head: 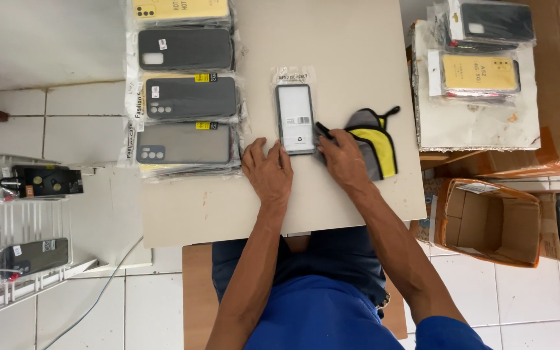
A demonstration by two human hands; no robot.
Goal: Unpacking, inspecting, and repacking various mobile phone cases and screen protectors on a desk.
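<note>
Both hands lie flat, fingers spread: left hand [268,170] and right hand [343,157] touching a bagged phone case [295,118] on the beige surface [332,45], white floor tiles [533,304] around.

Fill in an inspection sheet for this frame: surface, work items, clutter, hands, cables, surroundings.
Surface: beige tabletop, plain.
Work items: bagged phone case lying flat at the centre.
Clutter: stack of bagged cases along the left edge; grey and yellow face mask on the right.
Hands: left hand touching the case's lower edge; right hand at its right side, resting on the mask.
Cables: thin cable on the floor.
Surroundings: white tiles, open cardboard box, wire rack with more cases.
</note>
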